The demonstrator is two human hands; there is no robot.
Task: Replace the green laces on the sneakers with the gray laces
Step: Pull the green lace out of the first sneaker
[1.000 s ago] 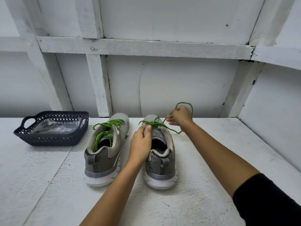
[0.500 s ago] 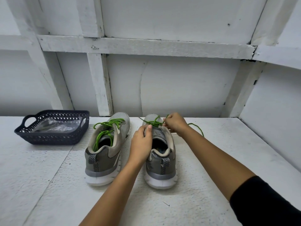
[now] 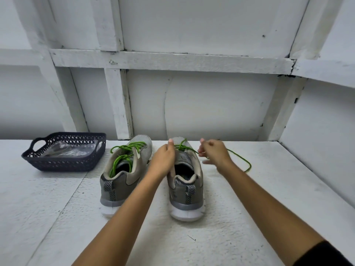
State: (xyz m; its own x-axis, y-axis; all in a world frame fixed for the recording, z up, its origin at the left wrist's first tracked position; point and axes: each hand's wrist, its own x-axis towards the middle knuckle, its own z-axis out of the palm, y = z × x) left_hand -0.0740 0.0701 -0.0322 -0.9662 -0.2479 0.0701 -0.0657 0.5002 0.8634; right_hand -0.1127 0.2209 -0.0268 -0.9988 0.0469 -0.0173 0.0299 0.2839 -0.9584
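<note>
The left forearm (image 3: pixel 123 214) is bare; the right forearm (image 3: pixel 269 198) is bare below a black sleeve (image 3: pixel 326 255).

White framed wall (image 3: pixel 211 104); white table (image 3: pixel 57 217)

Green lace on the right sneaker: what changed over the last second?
The right hand came down from above the toe, and the raised loop of the green lace now trails on the table to its right; its grip is blurred. The left hand kept holding the right sneaker; left sneaker and basket stayed put.
</note>
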